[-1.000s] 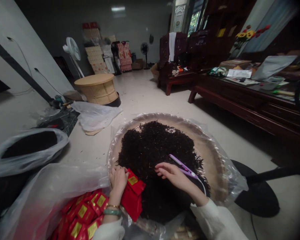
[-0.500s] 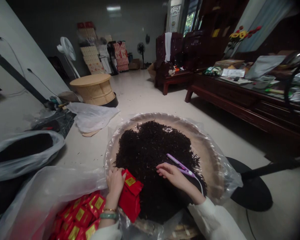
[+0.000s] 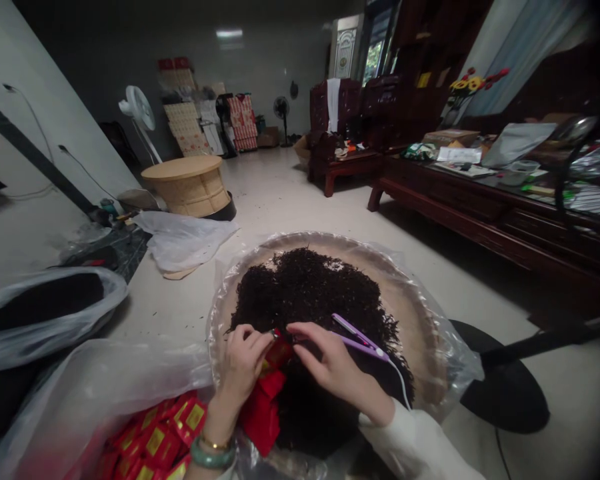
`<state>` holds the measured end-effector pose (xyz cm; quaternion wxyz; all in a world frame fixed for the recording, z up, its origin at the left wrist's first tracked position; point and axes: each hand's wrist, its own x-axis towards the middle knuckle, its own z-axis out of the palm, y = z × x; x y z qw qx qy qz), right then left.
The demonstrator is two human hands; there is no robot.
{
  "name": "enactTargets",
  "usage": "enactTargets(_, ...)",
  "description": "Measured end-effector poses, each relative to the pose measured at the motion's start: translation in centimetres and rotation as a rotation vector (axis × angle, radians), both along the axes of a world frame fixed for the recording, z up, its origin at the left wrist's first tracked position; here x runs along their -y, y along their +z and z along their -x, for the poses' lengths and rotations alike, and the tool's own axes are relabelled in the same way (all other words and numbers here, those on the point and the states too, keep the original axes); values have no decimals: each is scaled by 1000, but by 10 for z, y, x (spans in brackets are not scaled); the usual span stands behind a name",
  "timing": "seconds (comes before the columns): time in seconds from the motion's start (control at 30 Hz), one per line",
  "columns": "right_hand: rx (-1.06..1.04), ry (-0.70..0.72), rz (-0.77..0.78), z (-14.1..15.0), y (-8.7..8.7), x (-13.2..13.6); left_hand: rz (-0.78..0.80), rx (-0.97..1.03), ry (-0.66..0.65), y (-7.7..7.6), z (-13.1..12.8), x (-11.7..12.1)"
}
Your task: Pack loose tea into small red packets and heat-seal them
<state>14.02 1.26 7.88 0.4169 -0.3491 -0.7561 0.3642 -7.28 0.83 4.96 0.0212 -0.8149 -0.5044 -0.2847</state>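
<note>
My left hand grips a small red packet with gold print, held over a heap of dark, dried, tea-like leaves. The thumb and fingers of my right hand close on the packet's right edge; the exact contact is partly hidden. Below the left hand more red packets hang or lie at the heap's near edge. Just beyond my right hand, a purple flat iron with a white cord rests on the leaves. A round, plastic-lined tray carries the heap.
A plastic bag with many red packets lies at the lower left. Behind it stands another lined container of dark material. A black round base is right of the tray, near a dark wooden table. Farther back stands a drum-shaped stool.
My left hand has raised a red packet up and to the right. My right hand has moved left from above the leaves to meet it. The view has tilted slightly.
</note>
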Motion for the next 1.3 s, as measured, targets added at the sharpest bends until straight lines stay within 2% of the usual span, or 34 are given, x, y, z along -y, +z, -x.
enactTargets(0.1,42,174,-113,11,11,6,-52,2,-164,5,-9,1)
enactTargets(0.2,97,228,-123,16,5,8,-70,64,-270,6,-13,3)
enactTargets(0.33,208,217,20,16,-11,10,-74,237,-251,7,-16,4)
enactTargets(0.43,272,167,163,14,-14,8,-73,315,-227,6,-24,2)
enactTargets(0.5,294,190,206,10,-12,5,-84,310,-264,5,-31,1)
enactTargets(0.63,296,413,262,-1,-8,-5,-121,243,-393,9,-46,4)
enactTargets(0.7,326,483,292,-5,-11,-7,-137,193,-472,11,-52,5)
enactTargets(0.8,372,503,255,-5,-21,-8,-154,116,-523,14,-58,4)
enactTargets(0.9,318,418,237,-4,-25,-8,-121,100,-496,17,-57,1)
enactTargets(1.0,235,251,266,-10,-20,-10,-2,229,-428,17,-52,1)
enactTargets(1.1,274,134,163,-20,-13,-13,200,416,-334,8,-43,3)
enactTargets(1.2,289,86,99,-28,-12,-12,444,680,-125,-3,-33,4)
enactTargets(1.3,192,103,122,-29,-15,-7,670,731,9,-8,-26,2)
